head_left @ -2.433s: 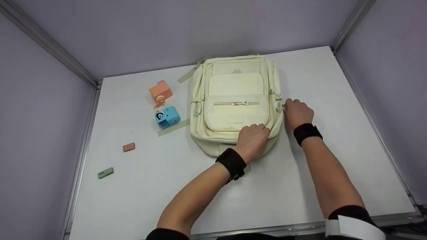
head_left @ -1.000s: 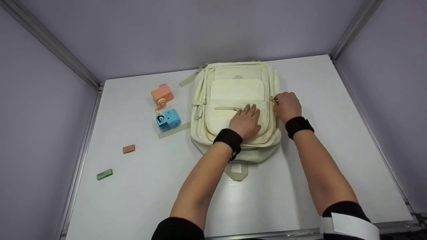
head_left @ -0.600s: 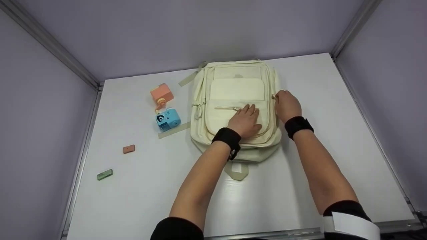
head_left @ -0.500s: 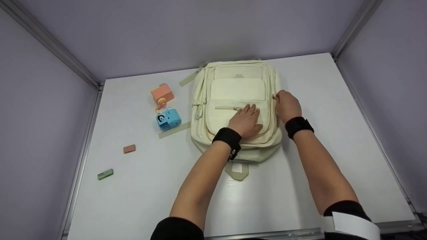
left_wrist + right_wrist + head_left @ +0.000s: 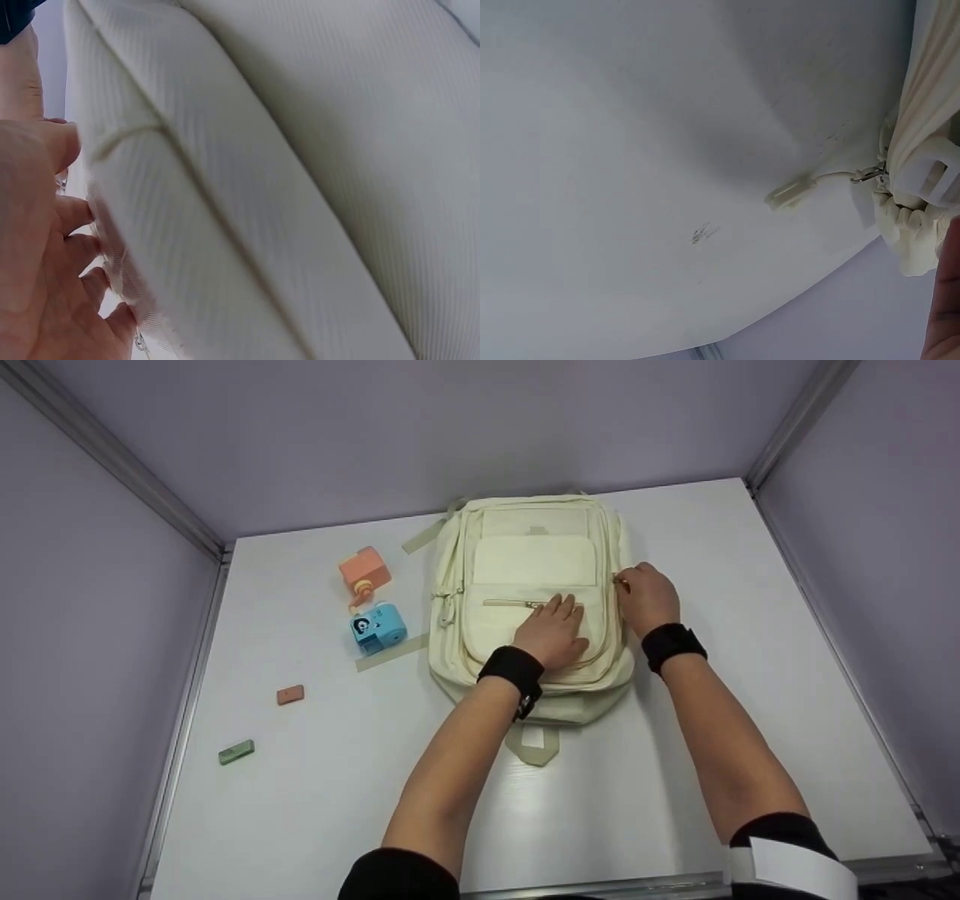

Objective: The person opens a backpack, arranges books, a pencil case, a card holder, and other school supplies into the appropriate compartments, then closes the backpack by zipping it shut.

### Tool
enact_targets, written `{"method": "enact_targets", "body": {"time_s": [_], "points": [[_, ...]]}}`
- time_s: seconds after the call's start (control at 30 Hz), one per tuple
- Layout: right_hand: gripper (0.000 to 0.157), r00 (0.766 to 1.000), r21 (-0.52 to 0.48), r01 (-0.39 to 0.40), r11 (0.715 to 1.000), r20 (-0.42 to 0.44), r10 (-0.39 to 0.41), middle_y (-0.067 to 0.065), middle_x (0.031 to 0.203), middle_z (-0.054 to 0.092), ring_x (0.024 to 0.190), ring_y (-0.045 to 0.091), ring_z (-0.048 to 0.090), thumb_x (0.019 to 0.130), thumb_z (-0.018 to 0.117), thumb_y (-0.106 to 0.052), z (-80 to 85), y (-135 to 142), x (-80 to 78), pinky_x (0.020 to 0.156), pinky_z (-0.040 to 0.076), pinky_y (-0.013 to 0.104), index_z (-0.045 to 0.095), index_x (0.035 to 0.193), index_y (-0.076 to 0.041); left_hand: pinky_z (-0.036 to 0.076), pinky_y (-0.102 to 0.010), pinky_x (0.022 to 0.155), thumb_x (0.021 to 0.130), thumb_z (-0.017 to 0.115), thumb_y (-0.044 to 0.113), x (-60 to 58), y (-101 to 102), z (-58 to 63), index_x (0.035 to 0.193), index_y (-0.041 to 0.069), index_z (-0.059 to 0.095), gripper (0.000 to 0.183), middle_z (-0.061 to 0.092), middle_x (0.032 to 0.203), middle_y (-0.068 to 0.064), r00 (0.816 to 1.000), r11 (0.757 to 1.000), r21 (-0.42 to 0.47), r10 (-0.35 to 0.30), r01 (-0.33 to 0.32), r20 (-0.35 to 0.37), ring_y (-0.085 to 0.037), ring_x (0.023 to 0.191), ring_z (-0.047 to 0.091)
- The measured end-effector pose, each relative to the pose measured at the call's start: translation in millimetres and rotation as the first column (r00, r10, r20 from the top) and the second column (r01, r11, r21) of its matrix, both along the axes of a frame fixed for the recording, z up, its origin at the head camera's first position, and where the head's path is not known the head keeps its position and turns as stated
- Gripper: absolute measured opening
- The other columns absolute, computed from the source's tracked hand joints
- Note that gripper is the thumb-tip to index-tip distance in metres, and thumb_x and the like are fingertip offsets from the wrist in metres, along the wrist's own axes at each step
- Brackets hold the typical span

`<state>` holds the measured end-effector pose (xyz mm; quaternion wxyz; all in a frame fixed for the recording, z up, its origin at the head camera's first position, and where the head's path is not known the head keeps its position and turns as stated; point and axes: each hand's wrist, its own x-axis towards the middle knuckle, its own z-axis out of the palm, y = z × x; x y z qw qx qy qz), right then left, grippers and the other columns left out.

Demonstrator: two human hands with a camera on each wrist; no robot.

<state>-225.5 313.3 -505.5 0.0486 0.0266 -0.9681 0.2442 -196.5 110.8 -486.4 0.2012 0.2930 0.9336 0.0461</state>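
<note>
A cream backpack lies front side up on the white table. My left hand rests on its front pocket with the fingers spread, just below the small pocket zipper. In the left wrist view, the fingers of that left hand lie along the cream fabric. At the bag's right side my right hand pinches a zipper pull, mostly hidden by the fingertips. The right wrist view has a cord-ended zipper pull hanging loose beside a white buckle.
Left of the backpack sit an orange box-shaped item and a blue box-shaped item with a cartoon face. Farther left lie a small reddish block and a green block. Grey-purple panels enclose the table's back and sides.
Since the earliest frame, my left hand has gone from the bag's lower edge up onto the front pocket. My right hand has shifted up and left to the zipper; lately both barely move.
</note>
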Motion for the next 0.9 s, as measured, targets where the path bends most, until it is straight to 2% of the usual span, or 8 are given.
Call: {"method": "enact_targets", "body": {"time_s": [0.2,0.37,0.47,0.7,0.9], "points": [[0.023,1.000,-0.006,0.008,1.000,-0.026,-0.008,0.021,0.102,0.063,0.092,0.038,0.064,0.105,0.059,-0.014,-3.1,5,2.6,0.083,0.052,0.050,0.071,0.109,0.006,0.013,-0.038,0.124,0.113,0.031,0.032,-0.2,-1,0.1,0.164,0.014,0.020,0.055,0.012,0.171,-0.007,1.000,0.999,-0.026,-0.025,0.025,-0.016,-0.025,0.157,0.008],[0.019,0.997,0.012,-0.026,1.000,-0.072,0.027,0.020,0.097,0.064,0.089,0.037,0.064,0.103,0.061,-0.010,-7.9,7,8.3,0.081,0.053,0.049,0.072,0.103,0.006,0.013,-0.037,0.124,0.112,0.030,0.020,0.7,-2,1.1,0.164,0.013,0.019,0.054,0.012,0.171,-0.008,0.999,0.998,-0.046,-0.041,0.040,-0.027,-0.026,0.157,0.008],[0.016,0.993,0.041,-0.046,0.998,-0.103,0.050,0.019,0.093,0.066,0.089,0.036,0.063,0.101,0.064,-0.008,-10.0,7,13.7,0.080,0.053,0.048,0.073,0.099,0.005,0.014,-0.037,0.124,0.112,0.032,0.019,1.2,-3,1.4,0.164,0.012,0.019,0.054,0.012,0.171,-0.009,0.998,0.998,-0.052,-0.046,0.045,-0.030,-0.026,0.156,0.008],[0.014,0.988,0.152,-0.035,0.988,-0.145,0.057,0.013,0.091,0.071,0.086,0.033,0.059,0.097,0.070,-0.014,-10.1,8,25.3,0.073,0.052,0.047,0.077,0.097,-0.002,0.014,-0.038,0.124,0.112,0.032,0.019,-0.7,-3,-0.4,0.164,0.012,0.018,0.055,0.010,0.171,-0.009,0.999,0.997,-0.060,-0.044,0.043,-0.028,-0.027,0.157,0.007],[0.012,0.982,0.196,-0.051,0.979,-0.168,0.085,0.013,0.085,0.069,0.080,0.033,0.057,0.095,0.072,-0.012,-10.0,11,33.4,0.068,0.050,0.046,0.077,0.090,-0.003,0.015,-0.039,0.124,0.111,0.032,0.018,1.5,-2,0.2,0.164,0.012,0.020,0.054,0.012,0.171,-0.010,0.998,0.997,-0.056,-0.049,0.047,-0.040,-0.028,0.156,0.009]]}}
